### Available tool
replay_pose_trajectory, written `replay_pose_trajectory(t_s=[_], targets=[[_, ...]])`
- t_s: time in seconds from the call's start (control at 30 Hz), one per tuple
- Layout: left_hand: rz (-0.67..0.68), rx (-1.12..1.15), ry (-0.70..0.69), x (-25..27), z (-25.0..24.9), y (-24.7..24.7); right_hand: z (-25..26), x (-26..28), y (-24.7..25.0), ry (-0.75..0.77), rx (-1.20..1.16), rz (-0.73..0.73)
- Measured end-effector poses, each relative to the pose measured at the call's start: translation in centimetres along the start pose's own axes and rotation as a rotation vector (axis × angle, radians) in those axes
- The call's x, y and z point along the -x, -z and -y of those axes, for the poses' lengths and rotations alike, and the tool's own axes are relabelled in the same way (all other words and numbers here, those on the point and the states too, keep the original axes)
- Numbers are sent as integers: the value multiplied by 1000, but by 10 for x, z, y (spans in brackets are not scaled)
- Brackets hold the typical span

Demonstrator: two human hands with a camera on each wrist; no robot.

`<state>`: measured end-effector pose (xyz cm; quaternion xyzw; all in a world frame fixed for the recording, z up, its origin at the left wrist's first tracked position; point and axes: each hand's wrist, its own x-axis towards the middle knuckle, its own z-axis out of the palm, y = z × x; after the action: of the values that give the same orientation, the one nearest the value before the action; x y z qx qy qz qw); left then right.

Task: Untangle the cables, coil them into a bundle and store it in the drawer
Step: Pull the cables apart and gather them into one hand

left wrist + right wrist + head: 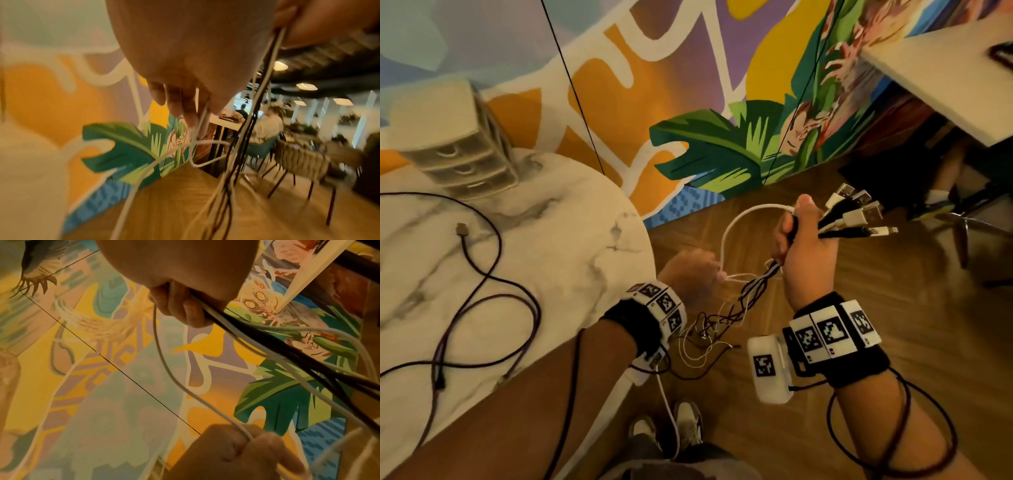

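My right hand (808, 246) is fisted tight around a bunch of thin black and white charging cables (756, 284), with their metal USB plugs (859, 212) fanning out past my thumb, all ends gathered at one side. My left hand (690, 270), blurred in the head view, has its fingers curled on a single white cable (736, 226) that arcs up from it into my right fist; the right wrist view shows that strand running straight into the closed left fingers (236, 449).

Below both hands the strands hang in a loose snarl (709, 332) above the wooden floor, so I judge the untangling only partly done: plug ends are sorted, the tails are not. One dark braided cable (482, 274) lies apart in wide loops on the round marble-patterned tabletop (571, 240), not held by either hand. Coiling has not begun, nothing is bundled, and the small beige three-drawer plastic organiser (458, 147) at the far edge of the table appears to have all drawers closed.

I can't count the cables in my fist, and the knot beneath is too fine to trace. The left wrist view is smeared, so exactly how those fingers pinch stays unclear. The braided cable's far loops run off the frame's left edge.
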<state>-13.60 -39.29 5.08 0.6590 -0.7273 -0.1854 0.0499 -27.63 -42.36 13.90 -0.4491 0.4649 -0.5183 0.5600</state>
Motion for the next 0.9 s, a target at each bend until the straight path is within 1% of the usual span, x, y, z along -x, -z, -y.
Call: replay_pose_trajectory(t_s=[0.07, 0.1, 0.13, 0.17, 0.23, 0.3, 0.37, 0.4, 0.43, 0.5, 0.53, 0.57, 0.6, 0.77, 0.8, 0.83, 0.87, 0.9], targets=[[164, 469, 124, 4, -2, -10, -2, -1, 5, 14, 0, -21], [217, 593, 167, 7, -5, -15, -3, -1, 6, 15, 8, -35], [238, 628, 203, 11, -4, -20, -3, -1, 8, 15, 12, -52], [236, 602, 243, 16, 0, -28, -3, -2, 9, 16, 10, -72], [218, 474, 332, 25, 16, -45, -1, -2, 10, 19, 4, -101], [259, 309, 392, 34, 35, -61, 1, -3, 10, 14, -5, -117], [310, 243, 405, 39, 48, -71, 1, -4, 9, 24, -24, -125], [284, 256, 404, 41, 51, -72, -1, -4, 8, 30, -23, -126], [223, 257, 397, 41, 53, -72, -3, -4, 7, 27, -11, -129], [35, 173, 357, 38, 55, -68, -8, -1, 6, 2, 15, -126], [-30, 113, 327, 36, 55, -63, -11, 0, 5, -10, 25, -119], [-70, 83, 299, 33, 57, -58, -12, 1, 5, -18, 39, -111], [-96, 116, 303, 31, 57, -51, -14, 3, 4, -21, 54, -104], [-239, 633, 446, 20, 63, -20, -16, 7, 2, -13, 77, -93], [-212, 759, 482, 20, 63, -19, -15, 7, 1, -15, 73, -94], [-129, 837, 519, 22, 64, -22, -15, 7, 1, -14, 73, -93], [11, 840, 548, 24, 64, -27, -14, 7, 0, -11, 75, -91], [192, 735, 555, 28, 64, -32, -14, 7, 0, -10, 77, -87]])
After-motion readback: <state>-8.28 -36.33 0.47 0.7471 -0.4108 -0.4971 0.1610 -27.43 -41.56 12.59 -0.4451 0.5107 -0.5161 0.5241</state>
